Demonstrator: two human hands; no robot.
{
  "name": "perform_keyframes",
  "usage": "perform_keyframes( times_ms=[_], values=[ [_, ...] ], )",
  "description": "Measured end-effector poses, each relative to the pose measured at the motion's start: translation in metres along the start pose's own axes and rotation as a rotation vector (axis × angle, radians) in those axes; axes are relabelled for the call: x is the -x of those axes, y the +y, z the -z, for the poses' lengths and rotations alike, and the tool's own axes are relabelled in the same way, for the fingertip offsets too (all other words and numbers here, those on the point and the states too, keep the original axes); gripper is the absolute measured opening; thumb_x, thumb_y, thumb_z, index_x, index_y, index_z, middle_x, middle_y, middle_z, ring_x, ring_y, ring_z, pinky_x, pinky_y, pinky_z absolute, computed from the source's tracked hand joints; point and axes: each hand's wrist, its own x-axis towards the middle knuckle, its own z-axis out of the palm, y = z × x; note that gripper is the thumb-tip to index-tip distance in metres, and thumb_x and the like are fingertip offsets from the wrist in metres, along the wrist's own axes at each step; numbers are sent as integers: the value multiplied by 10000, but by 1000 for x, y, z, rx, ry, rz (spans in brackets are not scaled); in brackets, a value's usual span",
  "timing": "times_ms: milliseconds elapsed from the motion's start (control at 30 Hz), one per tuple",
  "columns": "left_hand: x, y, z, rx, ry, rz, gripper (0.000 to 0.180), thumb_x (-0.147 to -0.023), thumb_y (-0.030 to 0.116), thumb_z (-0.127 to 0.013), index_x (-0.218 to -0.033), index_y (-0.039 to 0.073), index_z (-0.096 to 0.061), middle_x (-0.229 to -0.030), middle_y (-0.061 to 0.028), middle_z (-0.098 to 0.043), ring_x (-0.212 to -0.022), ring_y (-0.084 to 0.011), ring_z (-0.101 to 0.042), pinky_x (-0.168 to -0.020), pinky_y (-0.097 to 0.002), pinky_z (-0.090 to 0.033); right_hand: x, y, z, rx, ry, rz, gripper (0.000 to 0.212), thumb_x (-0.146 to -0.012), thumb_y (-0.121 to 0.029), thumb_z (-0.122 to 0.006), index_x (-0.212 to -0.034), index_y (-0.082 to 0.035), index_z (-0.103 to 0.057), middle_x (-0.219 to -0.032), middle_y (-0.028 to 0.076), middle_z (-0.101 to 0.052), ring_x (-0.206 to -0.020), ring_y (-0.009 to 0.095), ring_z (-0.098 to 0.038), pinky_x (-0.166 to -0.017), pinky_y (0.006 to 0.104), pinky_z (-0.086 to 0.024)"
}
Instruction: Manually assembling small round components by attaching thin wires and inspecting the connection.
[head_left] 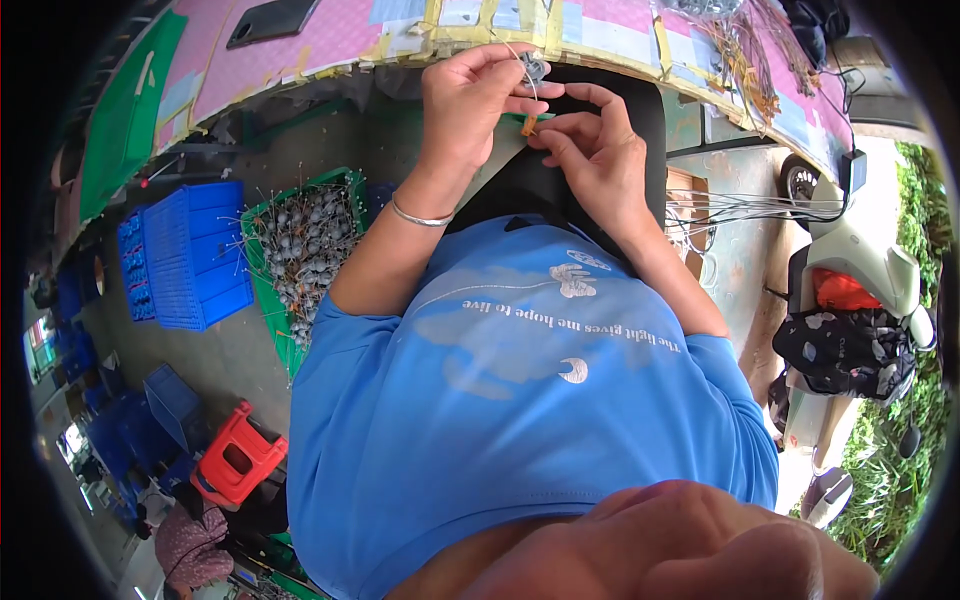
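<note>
My left hand (468,105), raised at the table's front edge, pinches a small grey round part (533,68) between thumb and fingers. A thin pale wire (530,88) runs across that part and down past the fingertips. Just below hangs a small orange piece (529,125), apparently at the wire's end. My right hand (600,155) is closed at it, thumb and fingertips by its lower end. How firmly those fingertips grip is too small to tell.
The table (330,55) is covered in pink and taped sheets, with a dark phone (272,22) on it. Wires with orange ends (760,95) lie at its right. On the left stand a green crate (262,265) of grey wired parts, blue crates (200,255) and a red stool (238,455). A scooter (850,280) is at right.
</note>
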Motion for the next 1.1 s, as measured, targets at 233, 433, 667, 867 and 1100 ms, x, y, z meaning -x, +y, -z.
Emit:
perform_keyframes(
  times_ms=[233, 433, 667, 867, 1100],
  values=[
    [13, 12, 2, 21, -148, 207, 219, -887, 28, -575, -1036, -110, -654, -858, -161, -688, -646, -231, -704, -527, -273, -592, -24, 15, 22, -401, -139, -121, 241, -979, -150, -572, -1150, 7, -636, -1116, 89, -667, -994, 150, -642, -789, 279, -532],
    [21, 4, -12, -93, -244, 230, 241, -905, 71, -589, -1088, -69, -659, -817, -129, -685, -593, -205, -687, -510, -272, -579, -32, 19, 16, -855, -194, -60, 171, -971, -102, -563, -1022, 13, -679, -1121, 141, -668, -1063, 245, -621, -974, 397, -467],
    [15, 0, -8, 52, -177, 347, 157, -876, 39, -591, -976, -58, -664, -852, -172, -704, -565, -195, -671, -486, -266, -564, -34, 28, 14, -936, -92, -191, 151, -958, -83, -577, -959, 23, -685, -1067, 179, -673, -991, 247, -649, -902, 379, -520],
    [20, -10, -15, 70, -124, 119, 191, -844, -3, -638, -1024, -70, -638, -835, -141, -681, -607, -216, -693, -512, -264, -572, -42, 29, 15, -1004, -104, -351, 146, -960, -84, -567, -1000, 21, -660, -1040, 136, -669, -913, 202, -656, -762, 333, -565],
    [13, -7, -8, -15, -301, -10, 405, -807, -112, -685, -1189, -93, -552, -968, -163, -660, -828, -251, -715, -722, -311, -617, -50, 31, 16, -1118, -206, -504, 135, -961, -94, -557, -1016, 5, -631, -985, 86, -654, -810, 163, -647, -689, 273, -569]
  ],
)
